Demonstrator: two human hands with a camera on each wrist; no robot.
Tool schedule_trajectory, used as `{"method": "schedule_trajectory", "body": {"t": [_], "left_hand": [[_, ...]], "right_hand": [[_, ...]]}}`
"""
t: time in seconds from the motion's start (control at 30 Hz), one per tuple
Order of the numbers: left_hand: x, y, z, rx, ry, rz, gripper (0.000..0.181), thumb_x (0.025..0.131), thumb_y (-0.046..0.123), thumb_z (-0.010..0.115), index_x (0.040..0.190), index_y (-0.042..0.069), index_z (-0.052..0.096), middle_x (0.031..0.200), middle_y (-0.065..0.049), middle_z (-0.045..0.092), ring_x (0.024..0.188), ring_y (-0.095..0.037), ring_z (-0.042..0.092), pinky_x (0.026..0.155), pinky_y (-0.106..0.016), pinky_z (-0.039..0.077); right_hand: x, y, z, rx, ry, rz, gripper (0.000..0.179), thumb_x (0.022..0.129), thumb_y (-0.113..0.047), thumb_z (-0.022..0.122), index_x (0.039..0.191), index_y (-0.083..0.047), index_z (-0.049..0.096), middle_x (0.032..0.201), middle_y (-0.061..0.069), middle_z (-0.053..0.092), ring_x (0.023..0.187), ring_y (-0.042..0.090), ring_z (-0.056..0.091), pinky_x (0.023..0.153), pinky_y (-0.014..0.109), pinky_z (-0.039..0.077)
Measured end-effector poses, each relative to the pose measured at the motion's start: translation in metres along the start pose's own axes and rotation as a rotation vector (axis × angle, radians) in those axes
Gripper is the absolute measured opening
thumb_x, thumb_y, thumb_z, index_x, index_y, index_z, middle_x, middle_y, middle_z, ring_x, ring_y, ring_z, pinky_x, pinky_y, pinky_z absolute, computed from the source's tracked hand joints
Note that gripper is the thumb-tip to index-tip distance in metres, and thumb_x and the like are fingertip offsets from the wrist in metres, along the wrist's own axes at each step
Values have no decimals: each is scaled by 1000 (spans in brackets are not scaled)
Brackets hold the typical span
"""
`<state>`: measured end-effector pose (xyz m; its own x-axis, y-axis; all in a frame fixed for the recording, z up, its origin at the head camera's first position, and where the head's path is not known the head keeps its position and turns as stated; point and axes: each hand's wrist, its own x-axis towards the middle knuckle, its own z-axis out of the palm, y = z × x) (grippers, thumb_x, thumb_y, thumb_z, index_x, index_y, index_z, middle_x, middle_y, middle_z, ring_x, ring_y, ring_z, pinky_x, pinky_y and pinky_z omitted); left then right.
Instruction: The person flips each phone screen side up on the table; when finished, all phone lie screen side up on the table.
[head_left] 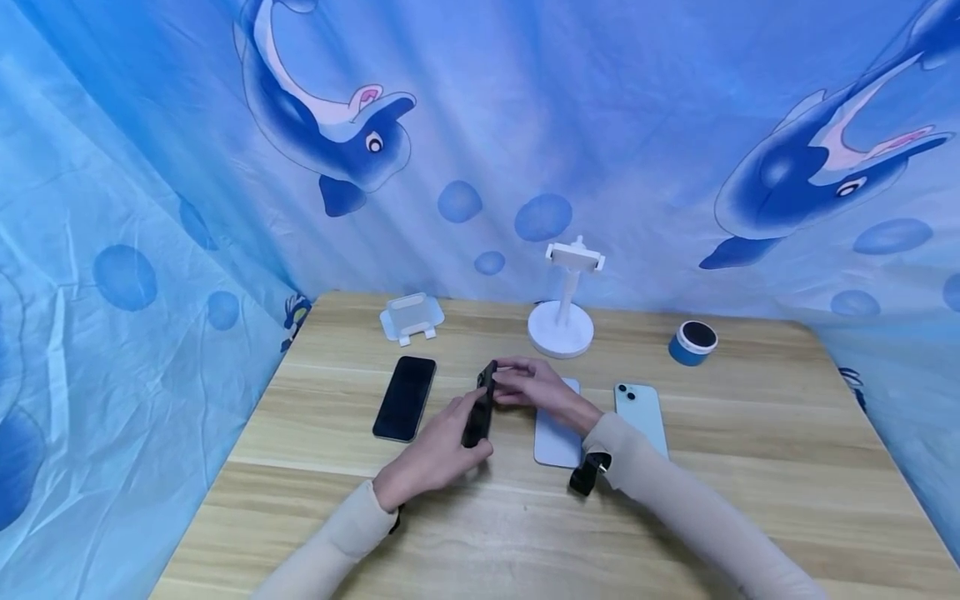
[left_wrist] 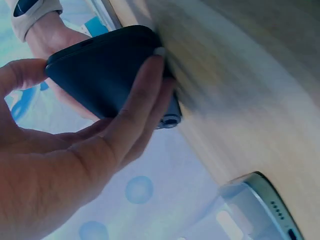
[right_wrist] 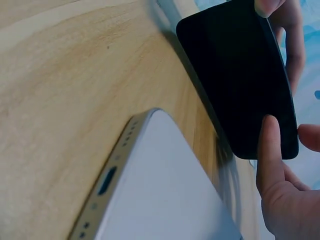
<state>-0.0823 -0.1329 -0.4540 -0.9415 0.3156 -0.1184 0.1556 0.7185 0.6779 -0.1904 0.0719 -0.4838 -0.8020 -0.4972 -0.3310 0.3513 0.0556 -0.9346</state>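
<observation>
your left hand point(head_left: 441, 452) clamps the black phone point(head_left: 477, 423) between thumb and fingers. your right hand point(head_left: 534, 387) touches its screen point(right_wrist: 227, 75), grip unclear; its back point(left_wrist: 97, 72) by your left fingers is too dark to read.

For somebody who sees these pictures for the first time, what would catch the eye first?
Probably the large cartoon dolphins on the blue curtain behind the table. Next, a black phone held between the left hand and right hand, and the white round-based stand near the table's far edge.
</observation>
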Motion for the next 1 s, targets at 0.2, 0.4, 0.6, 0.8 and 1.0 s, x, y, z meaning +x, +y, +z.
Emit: {"method": "schedule_trajectory", "body": {"t": [0.2,0.4,0.6,0.8,1.0], "left_hand": [[-1,-6,-3,-90,18,4,79,90,26,67,162,13,36,127,-7,60,102,-22,60,81,-32,50],[-1,-7,-6,-153,44,16,76,90,20,68,160,13,39,131,-8,62,103,-19,63,83,-34,53],[-1,-8,-6,-200,45,19,75,89,17,68,158,13,41,135,-11,63,100,-15,68,82,-34,57],[-2,-10,-7,-259,64,3,73,88,14,69,156,16,44,135,-12,66,97,-15,71,76,-27,57],[-1,-11,-11,-248,110,30,70,84,8,69,152,13,50,129,-13,69,92,-13,71,77,-28,58]], "right_hand": [[0,0,0,-4,-43,-3,55,107,-25,58,155,-3,44,145,25,60,102,15,76,95,29,60],[4,2,3,-4,-41,-23,54,107,-24,59,154,-3,45,144,25,61,105,17,75,96,30,59],[8,6,7,-12,-27,-15,53,104,-15,62,153,-2,46,139,26,64,102,18,75,97,34,59],[9,9,7,-68,1,-56,53,100,-8,67,150,1,51,131,27,68,103,18,74,96,37,60],[8,8,7,-155,22,-67,57,94,-8,74,146,1,54,123,24,69,99,15,73,93,34,61]]}}
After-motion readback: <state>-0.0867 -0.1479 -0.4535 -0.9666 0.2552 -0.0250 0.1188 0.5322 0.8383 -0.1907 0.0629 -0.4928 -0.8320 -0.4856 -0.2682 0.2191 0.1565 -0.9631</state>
